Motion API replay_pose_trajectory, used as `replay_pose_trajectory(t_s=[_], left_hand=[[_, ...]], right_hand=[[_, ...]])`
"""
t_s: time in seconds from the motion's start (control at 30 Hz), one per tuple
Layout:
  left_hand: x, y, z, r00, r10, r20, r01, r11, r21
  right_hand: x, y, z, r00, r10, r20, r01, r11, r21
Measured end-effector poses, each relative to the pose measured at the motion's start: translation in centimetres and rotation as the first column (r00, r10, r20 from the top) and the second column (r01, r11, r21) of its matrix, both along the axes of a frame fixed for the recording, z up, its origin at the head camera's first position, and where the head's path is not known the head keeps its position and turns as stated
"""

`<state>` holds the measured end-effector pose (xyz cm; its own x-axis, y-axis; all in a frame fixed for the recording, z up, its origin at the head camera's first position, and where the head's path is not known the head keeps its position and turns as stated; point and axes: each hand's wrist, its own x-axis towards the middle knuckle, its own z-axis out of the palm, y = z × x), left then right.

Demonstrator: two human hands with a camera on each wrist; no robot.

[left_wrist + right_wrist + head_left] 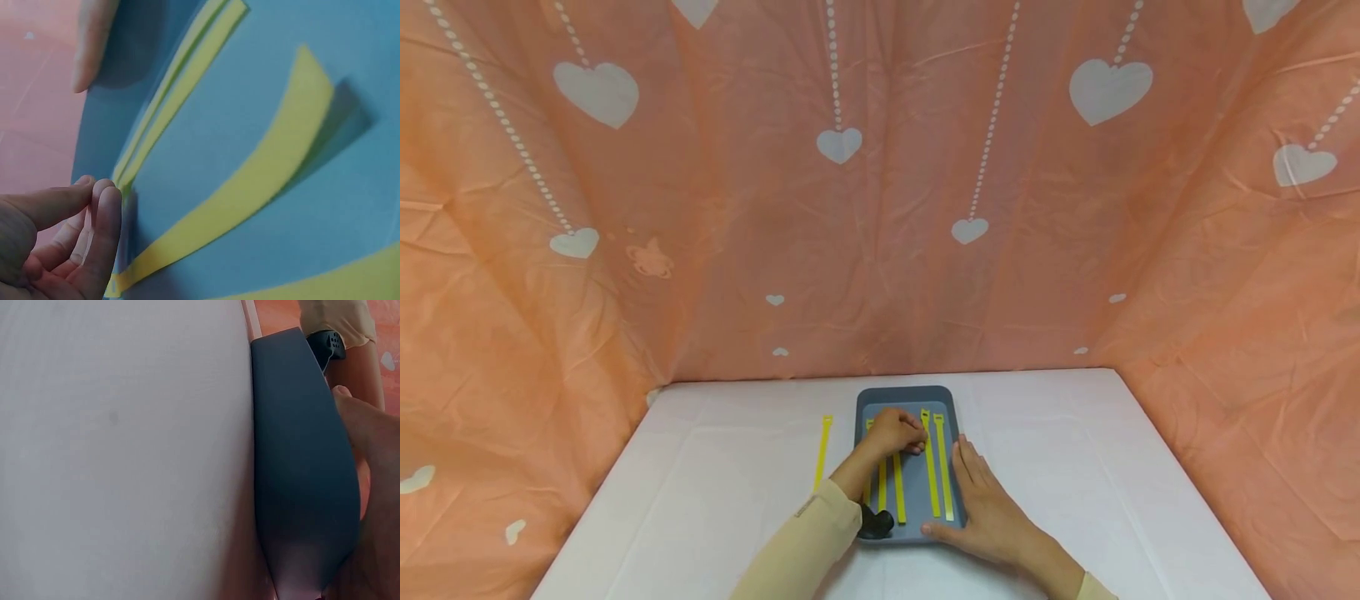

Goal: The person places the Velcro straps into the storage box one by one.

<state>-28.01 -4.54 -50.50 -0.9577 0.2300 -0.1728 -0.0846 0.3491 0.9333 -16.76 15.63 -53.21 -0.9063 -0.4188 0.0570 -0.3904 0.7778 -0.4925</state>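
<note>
Several yellow cable straps with slotted heads lie lengthwise in a shallow grey-blue tray (904, 395). Over the tray's middle, my left hand (897, 432) brings thumb and fingertips together at the head of a yellow cable strap (932, 475). Beside that strap lies another strap (945, 479). In the left wrist view a curved strap (250, 181) has its free end raised, with its head by my lower fingers. My right hand (995, 512) rests along the tray's right side, fingers straight, thumb at the near edge.
One more yellow strap (823, 454) lies on the white tabletop (730, 467) left of the tray. A black device (876, 522) sits on the left wrist, low over the tray's near left corner. Orange heart-patterned curtains (887, 275) enclose the table.
</note>
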Motion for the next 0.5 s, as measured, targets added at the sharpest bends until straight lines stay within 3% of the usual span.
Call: replay_pose_trajectory(t_s=[0.33, 0.5], left_hand=[[0.3, -1.6, 1.1, 0.995, -0.074, -0.072, 0.078, 0.996, 0.047], [0.5, -3.0, 1.8, 0.992, -0.077, -0.102, 0.081, 0.996, 0.036]], right_hand=[[0.1, 0.0, 0.0, 1.000, 0.002, -0.004, -0.002, 1.000, 0.016], [0.1, -0.1, 0.2, 1.000, -0.002, 0.003, 0.002, 1.000, 0.018]])
